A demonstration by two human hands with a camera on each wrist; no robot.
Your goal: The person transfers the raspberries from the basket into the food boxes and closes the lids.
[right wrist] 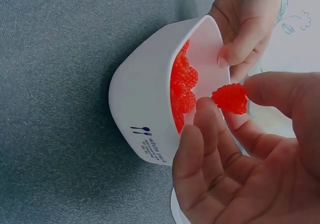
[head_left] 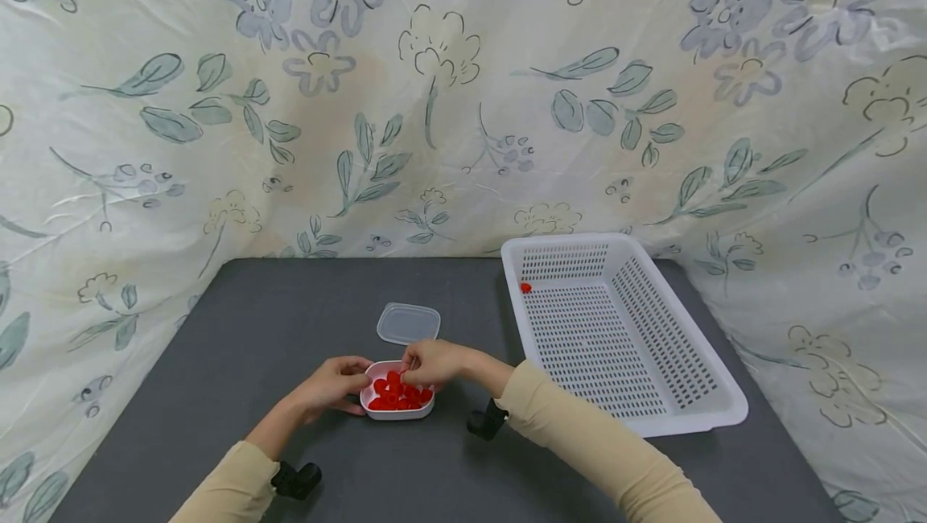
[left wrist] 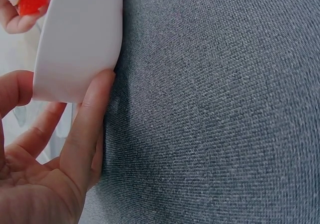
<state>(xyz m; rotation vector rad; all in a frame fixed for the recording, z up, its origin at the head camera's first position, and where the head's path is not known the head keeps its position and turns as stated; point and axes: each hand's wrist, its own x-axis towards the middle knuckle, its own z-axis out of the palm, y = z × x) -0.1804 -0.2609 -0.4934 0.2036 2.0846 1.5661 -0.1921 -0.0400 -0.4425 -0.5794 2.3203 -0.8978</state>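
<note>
A small white plastic food container [head_left: 397,416] with rounded corners stands on the dark table, several red raspberries [head_left: 391,401] inside it. Holding its left end is my left hand [head_left: 329,389], the thumb over the rim and the other fingers along the outer wall [left wrist: 80,44]. My right hand [head_left: 438,362] is above the container's far right side. Between its thumb and fingertips it pinches one raspberry [right wrist: 231,99], just over the rim. Dark printed lettering marks the container's wall in the right wrist view.
Behind the container lies a clear, flat lid [head_left: 409,323]. To the right stands a large white perforated basket [head_left: 695,346], with a single raspberry [head_left: 525,288] at its far left corner. A floral curtain [head_left: 434,145] hangs beyond the grey table [head_left: 290,306].
</note>
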